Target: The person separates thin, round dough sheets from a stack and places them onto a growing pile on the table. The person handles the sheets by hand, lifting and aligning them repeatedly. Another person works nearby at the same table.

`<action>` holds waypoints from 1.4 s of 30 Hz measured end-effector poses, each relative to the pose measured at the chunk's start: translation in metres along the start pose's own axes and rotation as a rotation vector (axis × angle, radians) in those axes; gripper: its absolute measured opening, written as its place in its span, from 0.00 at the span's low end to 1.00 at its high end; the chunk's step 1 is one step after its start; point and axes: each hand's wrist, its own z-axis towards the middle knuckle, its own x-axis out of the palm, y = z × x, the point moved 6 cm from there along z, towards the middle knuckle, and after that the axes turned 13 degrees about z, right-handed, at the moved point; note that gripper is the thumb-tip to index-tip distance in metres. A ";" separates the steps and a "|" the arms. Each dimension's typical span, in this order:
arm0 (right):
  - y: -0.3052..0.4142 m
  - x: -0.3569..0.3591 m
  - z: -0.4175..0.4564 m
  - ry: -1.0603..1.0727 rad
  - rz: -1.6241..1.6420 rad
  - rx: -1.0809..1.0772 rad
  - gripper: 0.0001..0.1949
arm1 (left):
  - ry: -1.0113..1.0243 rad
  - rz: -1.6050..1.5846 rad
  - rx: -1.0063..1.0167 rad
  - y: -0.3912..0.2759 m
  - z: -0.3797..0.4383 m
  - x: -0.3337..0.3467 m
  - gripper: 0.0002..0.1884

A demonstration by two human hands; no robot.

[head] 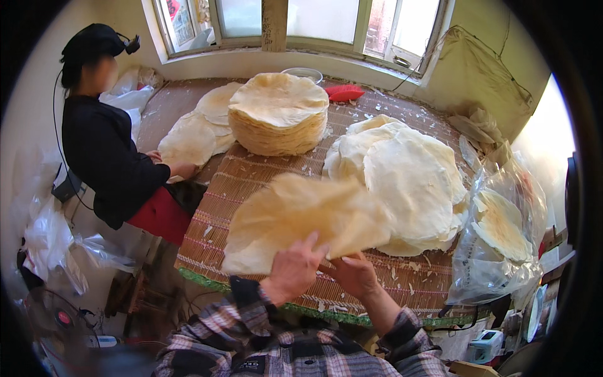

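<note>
A thin round flatbread (301, 212), pale tan and slightly blurred, is bent and tilted above the bamboo mat (212, 231). My left hand (294, 268) lies over its near edge, fingers pointing away across the top face. Close beside it, my right hand (355, 275) pinches the same edge, with part of its grip hidden under the sheet. Just beyond my right hand spreads a loose pile of whitish flatbreads (410, 174), overlapping unevenly. Further back rises a tall, neat round stack of flatbreads (278, 115).
At left, a person (108, 136) in black handles flatbreads (188, 141) at the table. A clear plastic bag (494, 273) with a flatbread inside sits at the right edge. A red brush (346, 93) and a round metal dish (304, 73) lie behind the stack. Flakes litter the mat.
</note>
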 end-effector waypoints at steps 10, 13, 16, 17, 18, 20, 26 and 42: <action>-0.023 -0.092 -0.015 -0.563 -0.048 -0.230 0.24 | 0.512 -1.234 -0.736 0.035 -0.141 0.140 0.12; -0.013 -0.085 -0.012 -0.570 -0.265 -0.391 0.25 | 0.156 -1.873 -1.157 0.049 -0.160 0.151 0.14; -0.005 -0.079 -0.003 -0.473 -0.450 -0.540 0.25 | -0.105 -1.930 -1.246 0.056 -0.163 0.143 0.15; -0.003 -0.075 -0.001 -0.431 -0.511 -0.594 0.25 | -0.173 -1.913 -1.269 0.059 -0.164 0.140 0.15; -0.004 -0.071 0.002 -0.413 -0.575 -0.610 0.24 | -0.205 -1.935 -1.298 0.062 -0.165 0.140 0.14; -0.005 -0.062 0.006 -0.376 -0.701 -0.642 0.23 | -0.267 -1.980 -1.353 0.072 -0.165 0.142 0.12; 0.001 -0.037 0.014 -0.359 -0.853 -0.589 0.24 | -0.424 -1.778 -1.245 0.091 -0.155 0.135 0.04; -0.064 0.002 0.032 0.428 -2.222 -0.339 0.18 | -0.611 -1.849 -0.859 0.088 -0.124 0.108 0.22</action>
